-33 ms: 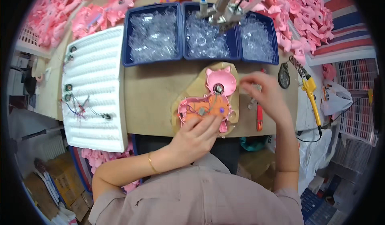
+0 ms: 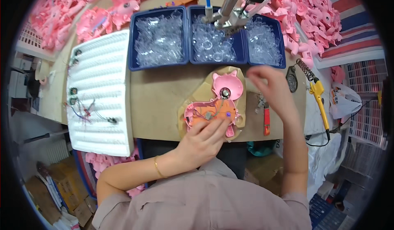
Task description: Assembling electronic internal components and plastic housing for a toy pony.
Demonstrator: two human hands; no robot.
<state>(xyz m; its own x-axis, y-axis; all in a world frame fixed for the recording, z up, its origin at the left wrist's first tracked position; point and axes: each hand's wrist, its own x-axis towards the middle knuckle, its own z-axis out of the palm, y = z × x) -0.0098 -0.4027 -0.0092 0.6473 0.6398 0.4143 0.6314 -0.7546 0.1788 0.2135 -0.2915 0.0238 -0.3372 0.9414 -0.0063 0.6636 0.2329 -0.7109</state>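
An opened pink toy shell with a cat-eared head (image 2: 228, 84) rests on a yellowish mould-like base (image 2: 189, 100). An orange insert (image 2: 219, 109) with thin wires and a purple knob fills its body, and a round speaker-like part (image 2: 225, 93) sits in the head. My left hand (image 2: 204, 139) is closed over the near edge of the shell, fingertips on the orange insert. Lifted to the right of the head, my right hand (image 2: 269, 86) is apart from the toy; its fingers are bent and smeared, and anything between them cannot be made out.
Blue bins (image 2: 159, 61) of clear plastic parts line the back. On the left lies a white ribbed foam tray (image 2: 100, 133) with wired parts. A red-handled tool (image 2: 266, 122) and a yellow soldering iron (image 2: 319, 96) are at right. Pink shells (image 2: 314, 20) heap behind; a metal fixture (image 2: 234, 16) overhangs.
My right hand has moved a little up and away from the toy. My left hand stays on the shell. The whole view has shifted slightly.
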